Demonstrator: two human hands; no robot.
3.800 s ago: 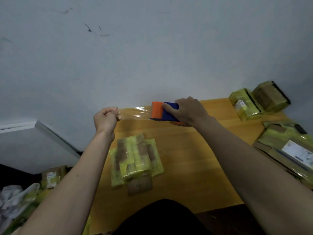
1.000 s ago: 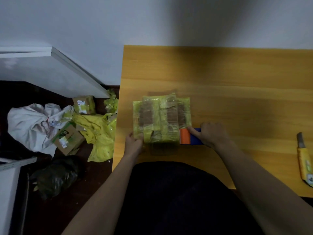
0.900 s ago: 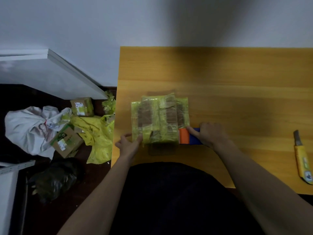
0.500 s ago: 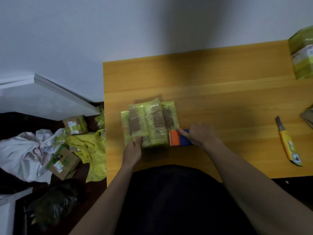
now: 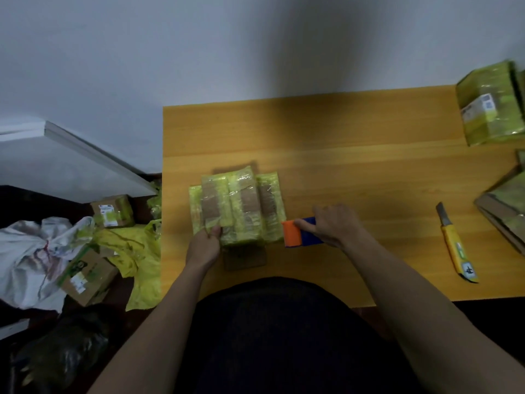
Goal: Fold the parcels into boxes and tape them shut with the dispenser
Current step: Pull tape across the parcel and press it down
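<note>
Head view, only cam: person is sitting at the wooden table (image 5: 355, 155), working a flattened parcel (image 5: 237, 207) wrapped in yellow-green film w/ brown tape patches; it is lying near the table's left edge, close to the front. Left hand (image 5: 203, 245) is pinching the parcel's near-left edge, fingers curled on the film. Right hand (image 5: 335, 224) is gripping the tape dispenser (image 5: 299, 233), orange end touching or just beside the parcel's right-near corner; can't tell if tape is actually bridging. What has changed: approx 4 s ago both hands were up in the air stretching clear tape out from the dispenser; now they are down on the parcel, and over the last sec the left hand has been shifting along the near edge and settling into a pinch. Judging from that, the strip is being laid or is about to be laid, so this parcel is mid-taping, not closed yet, and it is looking flat, not box-shaped. Room: open wood is stretching behind and to the right of the parcel, plenty for a sweep. Left side is tight, table edge near, w/ boxes, yellow bags and a white sack on the floor below. A yellow utility knife (image 5: 454, 245) is lying well apart at right; other wrapped parcels (image 5: 488, 109) are sitting at the far-right edge.
</note>
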